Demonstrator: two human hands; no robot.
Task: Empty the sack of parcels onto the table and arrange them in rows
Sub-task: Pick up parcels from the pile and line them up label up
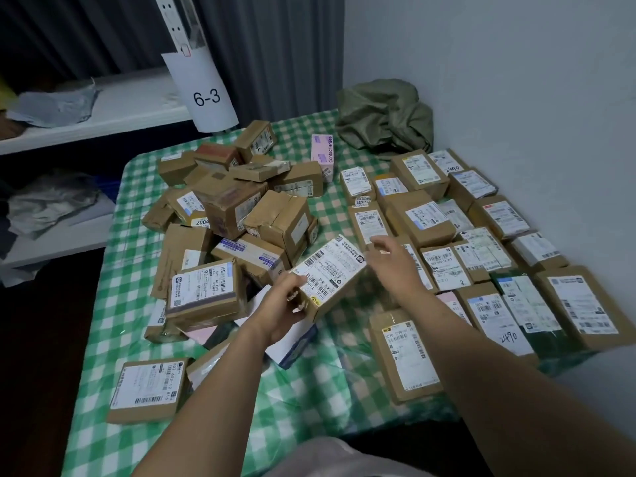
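Note:
My left hand (pixel 287 306) grips the near left corner of a brown cardboard parcel (pixel 332 270) with a white label, held tilted above the table. My right hand (pixel 390 261) hovers at the parcel's right end with fingers loosely spread, holding nothing. A loose pile of brown parcels (pixel 241 208) covers the left half of the green checked tablecloth (pixel 309 383). Labelled parcels lie flat in rows (pixel 481 249) on the right half. The crumpled olive sack (pixel 383 117) lies at the far right corner by the wall.
A pink box (pixel 322 151) stands behind the pile. One flat parcel (pixel 146 390) lies apart at the near left. White shelves (pixel 86 122) with grey bags and a hanging "6-3" sign (pixel 204 94) stand to the left. The wall runs along the table's right.

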